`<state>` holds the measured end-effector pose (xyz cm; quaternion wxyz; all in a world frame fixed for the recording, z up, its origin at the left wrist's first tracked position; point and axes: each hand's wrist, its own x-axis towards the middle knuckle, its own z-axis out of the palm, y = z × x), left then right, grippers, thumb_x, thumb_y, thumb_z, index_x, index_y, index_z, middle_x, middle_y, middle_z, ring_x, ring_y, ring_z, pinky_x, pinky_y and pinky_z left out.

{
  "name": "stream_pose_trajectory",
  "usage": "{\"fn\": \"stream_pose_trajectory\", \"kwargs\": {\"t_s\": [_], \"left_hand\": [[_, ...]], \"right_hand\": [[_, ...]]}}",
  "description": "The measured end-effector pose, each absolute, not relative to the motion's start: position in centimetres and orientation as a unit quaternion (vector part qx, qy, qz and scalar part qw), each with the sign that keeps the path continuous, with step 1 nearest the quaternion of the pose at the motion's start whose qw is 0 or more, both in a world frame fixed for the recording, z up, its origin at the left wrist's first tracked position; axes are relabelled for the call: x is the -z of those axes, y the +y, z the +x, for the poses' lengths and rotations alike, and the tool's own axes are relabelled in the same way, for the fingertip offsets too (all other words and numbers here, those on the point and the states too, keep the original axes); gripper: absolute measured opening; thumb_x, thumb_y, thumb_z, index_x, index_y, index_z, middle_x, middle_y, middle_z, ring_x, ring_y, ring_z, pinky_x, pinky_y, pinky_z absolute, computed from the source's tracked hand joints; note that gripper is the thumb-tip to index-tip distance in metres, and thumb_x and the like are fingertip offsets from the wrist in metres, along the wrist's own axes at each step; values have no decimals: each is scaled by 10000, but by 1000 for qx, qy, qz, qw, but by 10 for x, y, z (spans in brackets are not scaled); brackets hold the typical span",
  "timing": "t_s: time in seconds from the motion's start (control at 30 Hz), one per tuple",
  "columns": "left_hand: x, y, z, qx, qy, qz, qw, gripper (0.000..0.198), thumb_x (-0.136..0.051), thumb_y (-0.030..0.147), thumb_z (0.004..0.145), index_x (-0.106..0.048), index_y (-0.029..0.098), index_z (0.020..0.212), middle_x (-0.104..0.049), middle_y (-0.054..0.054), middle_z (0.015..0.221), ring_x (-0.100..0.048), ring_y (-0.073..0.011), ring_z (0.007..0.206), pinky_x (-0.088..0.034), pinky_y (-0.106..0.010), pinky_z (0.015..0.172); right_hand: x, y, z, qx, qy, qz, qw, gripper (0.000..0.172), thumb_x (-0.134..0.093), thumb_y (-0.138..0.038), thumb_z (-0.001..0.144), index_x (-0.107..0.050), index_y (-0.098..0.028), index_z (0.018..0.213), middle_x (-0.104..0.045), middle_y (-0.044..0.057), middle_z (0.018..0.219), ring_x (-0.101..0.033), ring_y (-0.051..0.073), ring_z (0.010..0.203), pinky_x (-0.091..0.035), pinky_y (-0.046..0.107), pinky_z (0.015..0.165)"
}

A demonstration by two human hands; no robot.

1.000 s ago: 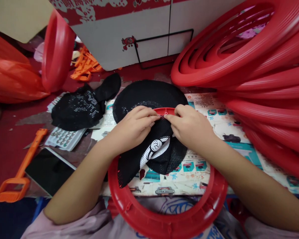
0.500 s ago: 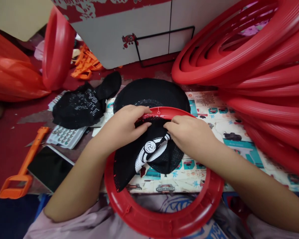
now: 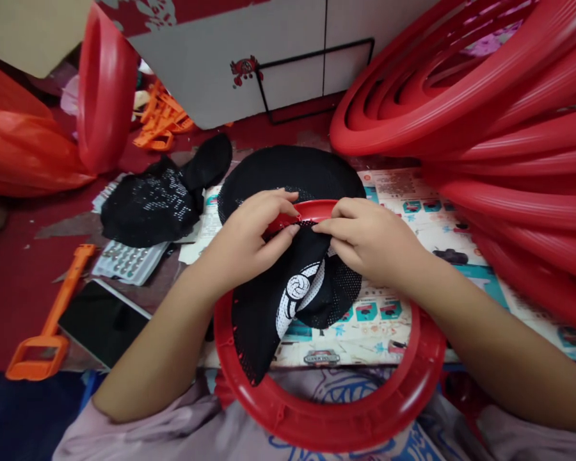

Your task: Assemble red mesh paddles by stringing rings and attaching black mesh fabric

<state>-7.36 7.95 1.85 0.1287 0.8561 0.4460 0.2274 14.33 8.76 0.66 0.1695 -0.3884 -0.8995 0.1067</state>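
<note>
A red plastic ring (image 3: 336,419) leans between my lap and the table edge, its hollow ribbed side up. Black mesh fabric (image 3: 264,320) with a white printed ball emblem hangs across the ring's opening, its edge at the ring's far rim. My left hand (image 3: 262,237) grips the far rim, thumb on the fabric edge and fingers over the ring. My right hand (image 3: 365,234) pinches the same fabric edge just to the right, its fingertips against the rim. Behind the ring lies a round stack of black mesh pieces (image 3: 292,166).
Red rings (image 3: 461,134) are piled high at the right. A crumpled black mesh piece (image 3: 148,205), a calculator (image 3: 129,261), a dark tablet-like device (image 3: 100,323) and an orange handle (image 3: 52,326) lie at the left. A white box (image 3: 192,70) stands behind, with a black wire frame (image 3: 264,96).
The ring has shifted slightly right in view. My right hand has moved up along the rim with the fabric edge, and the fabric hangs more steeply.
</note>
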Motion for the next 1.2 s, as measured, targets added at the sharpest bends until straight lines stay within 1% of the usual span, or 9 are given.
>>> {"fn": "stream_pose_trajectory", "kwargs": {"t_s": [0.1,0.2,0.27,0.6,0.83,0.97,1.03,1.1,1.2], "left_hand": [[-12,85,-75,-235,402,863,197,177,-518,189,912,-681,145,964,-683,-116,1196,-598,-223,1196,-473,-390,1046],[-10,87,-75,-238,391,865,207,216,-510,167,911,-704,153,1003,-729,-91,1075,-628,-217,1132,-488,-397,1031],[-11,88,-75,-242,397,859,212,239,-504,166,909,-708,161,1033,-735,-80,1043,-631,-217,1121,-499,-397,1018],[-7,90,-76,-223,386,874,195,320,-450,142,925,-695,170,1130,-692,-102,1132,-611,-216,1135,-493,-410,1015],[-4,89,-73,-205,392,885,148,323,-424,135,933,-694,133,1110,-696,-128,1122,-610,-242,1129,-491,-447,1005],[-3,88,-71,-187,403,887,123,330,-404,146,937,-699,148,1086,-685,-125,1129,-611,-246,1097,-489,-457,988],[-3,87,-70,-189,413,884,113,313,-424,156,935,-698,134,1084,-654,-143,1175,-600,-255,1118,-489,-450,987],[-5,85,-70,-198,433,873,110,321,-436,152,930,-671,118,1146,-603,-167,1241,-579,-263,1162,-488,-442,997],[-12,80,-73,-184,467,857,115,400,-428,130,918,-584,117,1286,-540,-185,1314,-544,-283,1219,-471,-466,1024]], "right_hand": [[-1,89,144,-94,-898,-384,195,337,-429,-166,899,-758,-169,972,-617,95,867,-547,203,797,-397,312,703],[1,89,145,-79,-894,-386,212,343,-428,-142,889,-762,-173,959,-608,90,866,-526,187,773,-380,302,684],[2,89,145,-75,-890,-394,215,350,-426,-125,881,-760,-177,967,-602,83,866,-515,178,767,-368,296,677],[-1,90,143,-66,-889,-428,151,351,-420,-152,915,-726,-181,1085,-600,90,898,-509,197,810,-343,309,690],[-2,91,140,30,-896,-431,106,293,-443,-191,939,-736,-180,941,-593,91,836,-446,193,751,-236,318,618],[-9,84,142,36,-906,-411,98,245,-480,-176,914,-724,-173,933,-610,87,807,-469,189,737,-226,316,615],[-13,80,144,24,-913,-399,84,220,-491,-168,902,-709,-176,868,-612,75,763,-492,187,715,-223,314,605],[-16,76,145,12,-917,-394,60,210,-492,-154,894,-682,-174,807,-614,66,723,-512,184,689,-210,311,586],[-18,74,144,-6,-918,-395,32,207,-483,-129,893,-662,-163,795,-638,69,737,-545,184,693,-219,307,574]]}}
